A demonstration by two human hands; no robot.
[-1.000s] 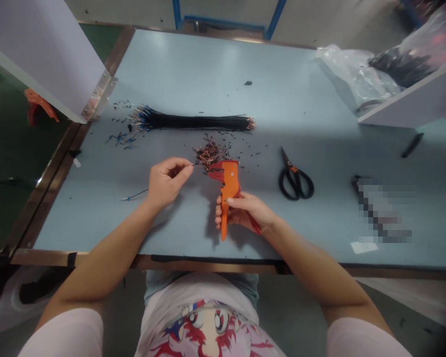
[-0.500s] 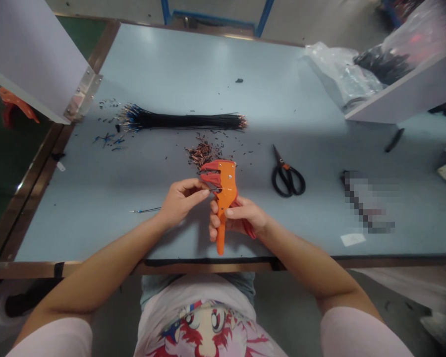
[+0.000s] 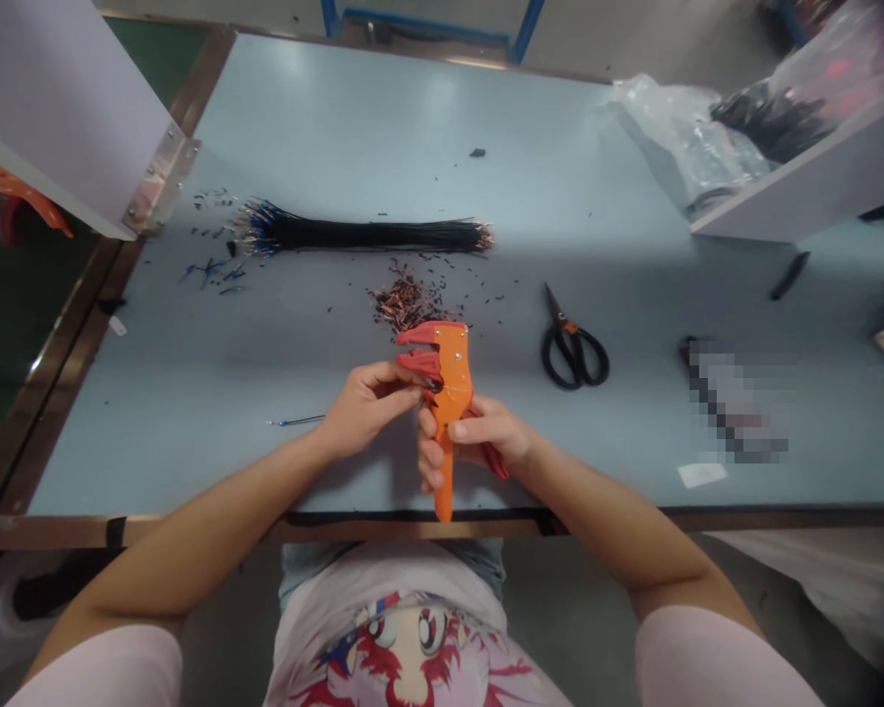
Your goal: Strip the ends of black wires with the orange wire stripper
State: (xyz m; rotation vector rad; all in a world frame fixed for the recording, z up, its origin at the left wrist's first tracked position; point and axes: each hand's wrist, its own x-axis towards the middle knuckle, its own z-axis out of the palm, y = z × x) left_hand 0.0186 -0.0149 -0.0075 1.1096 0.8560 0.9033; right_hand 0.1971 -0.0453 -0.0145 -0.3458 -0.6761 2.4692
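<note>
My right hand [image 3: 478, 437] is wrapped round the handles of an orange and red wire stripper [image 3: 455, 378], held upright over the near part of the table with its red jaws facing left. My left hand [image 3: 372, 407] pinches a thin black wire [image 3: 305, 420], whose end with a blue sleeve and metal tip sticks out to the left below the wrist. The left fingertips are right beside the stripper, under its jaws. They hide the wire's other end. Beyond the jaws lies a pile of copper and black scraps [image 3: 405, 299].
A long bundle of black wires [image 3: 375, 235] lies behind the scraps, blue ends left, copper ends right. Loose blue pieces [image 3: 210, 273] lie near its left end. Black-handled scissors [image 3: 576, 349] and a blurred-out object [image 3: 733, 398] are on the right. Plastic bags [image 3: 692, 137] fill the far right corner.
The stripper has shifted slightly toward me, and its red jaws look a little further apart. My left hand has moved slightly right with the wire, its fingertips staying close to the tool.
</note>
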